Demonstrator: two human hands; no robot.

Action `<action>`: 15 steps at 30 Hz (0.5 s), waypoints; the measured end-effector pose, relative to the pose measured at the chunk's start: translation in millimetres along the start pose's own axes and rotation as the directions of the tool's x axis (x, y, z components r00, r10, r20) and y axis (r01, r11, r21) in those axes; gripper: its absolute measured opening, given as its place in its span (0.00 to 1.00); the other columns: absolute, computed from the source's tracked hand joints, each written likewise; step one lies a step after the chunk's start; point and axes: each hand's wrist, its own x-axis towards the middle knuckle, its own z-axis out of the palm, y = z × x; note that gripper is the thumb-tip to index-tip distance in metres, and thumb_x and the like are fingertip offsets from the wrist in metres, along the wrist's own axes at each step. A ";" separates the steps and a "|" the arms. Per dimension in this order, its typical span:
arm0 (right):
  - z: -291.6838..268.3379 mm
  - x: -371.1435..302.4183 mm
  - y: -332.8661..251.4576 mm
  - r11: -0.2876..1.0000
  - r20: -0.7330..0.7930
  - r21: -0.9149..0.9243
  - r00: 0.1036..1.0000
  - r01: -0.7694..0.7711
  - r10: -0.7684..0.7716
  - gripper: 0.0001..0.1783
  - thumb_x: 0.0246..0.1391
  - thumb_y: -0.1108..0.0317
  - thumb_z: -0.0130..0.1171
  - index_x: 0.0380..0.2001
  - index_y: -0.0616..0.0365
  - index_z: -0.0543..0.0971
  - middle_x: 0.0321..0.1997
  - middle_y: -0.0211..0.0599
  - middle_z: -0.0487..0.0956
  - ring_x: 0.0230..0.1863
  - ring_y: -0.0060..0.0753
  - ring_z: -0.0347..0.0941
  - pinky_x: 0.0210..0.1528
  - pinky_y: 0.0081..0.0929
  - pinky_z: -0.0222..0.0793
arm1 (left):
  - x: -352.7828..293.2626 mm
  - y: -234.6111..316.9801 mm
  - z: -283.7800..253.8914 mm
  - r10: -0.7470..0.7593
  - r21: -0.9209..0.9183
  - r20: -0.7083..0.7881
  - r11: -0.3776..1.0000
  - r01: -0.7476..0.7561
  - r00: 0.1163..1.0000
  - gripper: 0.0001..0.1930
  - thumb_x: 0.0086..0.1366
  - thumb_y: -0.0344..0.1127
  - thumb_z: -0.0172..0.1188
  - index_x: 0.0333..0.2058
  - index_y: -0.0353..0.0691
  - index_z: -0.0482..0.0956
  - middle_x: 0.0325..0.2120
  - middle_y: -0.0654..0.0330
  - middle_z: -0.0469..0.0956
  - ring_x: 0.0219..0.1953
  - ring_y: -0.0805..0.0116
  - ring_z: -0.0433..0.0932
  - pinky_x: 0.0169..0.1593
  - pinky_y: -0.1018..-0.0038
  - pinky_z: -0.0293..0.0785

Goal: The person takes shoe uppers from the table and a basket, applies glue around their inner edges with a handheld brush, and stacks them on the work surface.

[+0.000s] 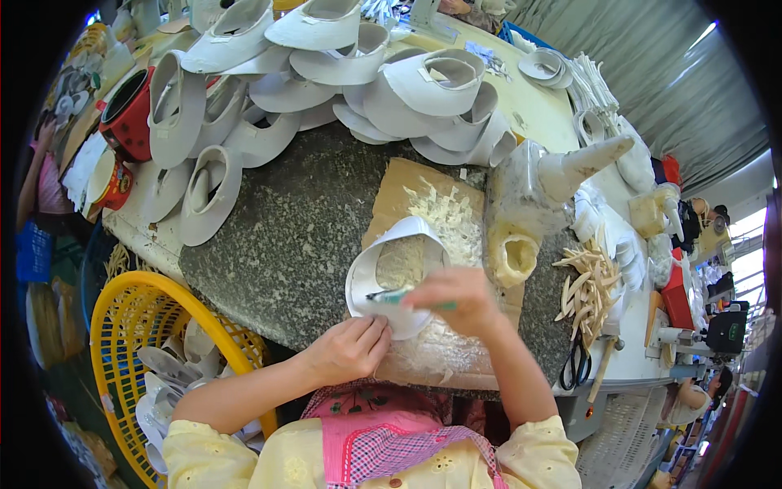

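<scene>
While the left hand [352,350] pinches the central white visor [404,324] at its seven o'clock edge, the right hand [458,298], fingers closed, grips a green-handled tool [389,297]; this piece seems unfinished, but whether the piled visors [395,114] at twelve o'clock are done I cannot tell

I count two hands of mine, one left [354,346] and one right [463,300], with one white curved piece [407,323] and one green tool [391,297] between them. Around me I make out one yellow basket [149,281], one dark slab [277,220], one cardboard sheet [389,200], one pair of scissors [576,367], two red containers [130,126], well over ten stacked white pieces [407,114], and too many overlapping pale strips [588,289] to number.
</scene>
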 end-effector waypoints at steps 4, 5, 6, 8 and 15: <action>-3.1 7.9 4.1 0.996 -0.185 -0.085 0.983 -0.027 0.011 0.11 0.34 0.73 0.58 0.26 0.43 0.79 0.19 0.27 0.72 0.21 0.32 0.69 0.21 0.26 0.64 | -1.2 3.0 2.2 0.016 0.030 0.002 0.999 -0.016 1.000 0.15 0.42 0.30 0.52 0.29 0.26 0.74 0.30 0.50 0.74 0.32 0.62 0.74 0.35 0.75 0.73; -2.4 7.2 4.4 0.993 -0.123 -0.106 0.991 0.044 -0.057 0.12 0.34 0.73 0.58 0.26 0.43 0.79 0.18 0.28 0.71 0.21 0.32 0.69 0.20 0.26 0.64 | -1.3 3.9 2.7 0.007 0.035 -0.005 0.999 -0.006 1.000 0.15 0.42 0.30 0.52 0.29 0.26 0.74 0.30 0.49 0.74 0.32 0.62 0.74 0.35 0.75 0.73; -2.3 5.5 4.2 0.984 0.025 -0.141 0.994 0.106 -0.104 0.12 0.34 0.73 0.58 0.26 0.43 0.79 0.18 0.28 0.71 0.20 0.31 0.69 0.20 0.26 0.64 | -1.7 4.5 3.3 -0.006 0.039 -0.011 0.999 0.007 1.000 0.15 0.42 0.30 0.52 0.29 0.26 0.74 0.30 0.49 0.74 0.33 0.62 0.74 0.35 0.75 0.73; -3.3 1.1 3.2 0.991 0.026 0.004 0.991 0.132 -0.132 0.12 0.34 0.75 0.57 0.25 0.44 0.79 0.18 0.28 0.71 0.20 0.31 0.69 0.20 0.27 0.63 | -2.1 5.7 4.5 -0.014 0.052 -0.013 0.999 0.015 1.000 0.15 0.42 0.30 0.52 0.29 0.26 0.74 0.30 0.49 0.74 0.33 0.61 0.75 0.35 0.75 0.74; -13.9 9.1 -6.7 0.973 0.122 -0.033 0.967 0.228 -0.223 0.16 0.28 0.77 0.56 0.25 0.46 0.78 0.19 0.27 0.70 0.21 0.31 0.68 0.21 0.28 0.64 | -4.5 7.2 5.3 0.005 0.064 -0.015 0.998 -0.004 1.000 0.15 0.42 0.30 0.52 0.29 0.25 0.74 0.29 0.49 0.74 0.32 0.61 0.75 0.35 0.75 0.75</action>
